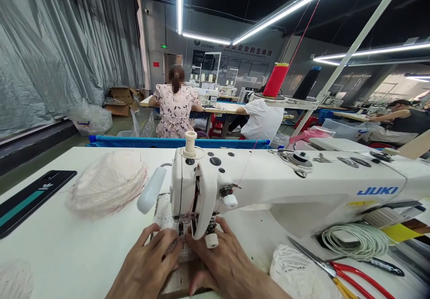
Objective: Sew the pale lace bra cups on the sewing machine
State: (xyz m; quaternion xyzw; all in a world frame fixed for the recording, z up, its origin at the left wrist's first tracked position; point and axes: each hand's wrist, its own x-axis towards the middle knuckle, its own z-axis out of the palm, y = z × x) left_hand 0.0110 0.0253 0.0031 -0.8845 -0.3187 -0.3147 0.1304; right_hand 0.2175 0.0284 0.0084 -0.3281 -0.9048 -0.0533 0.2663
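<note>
White lace fabric [166, 214] lies under the presser foot [181, 228] of a white JUKI sewing machine [262, 178]. My left hand [148, 258] rests left of the needle area, its fingers bent and closed on the lace. Close by on the other side, my right hand [225, 258] has its fingers stretched over the fabric beneath the machine head, with the thumb apart. The machine head hides some of its fingertips. Red thread runs down the machine's front.
A gathered pale fabric piece [107, 184] and a black-and-teal phone-shaped item [36, 198] lie left. At right are another lace piece [295, 272], red-handled scissors [349, 274] and coiled cord [356, 241]. A red thread cone [276, 81] stands behind. Other people sit farther off.
</note>
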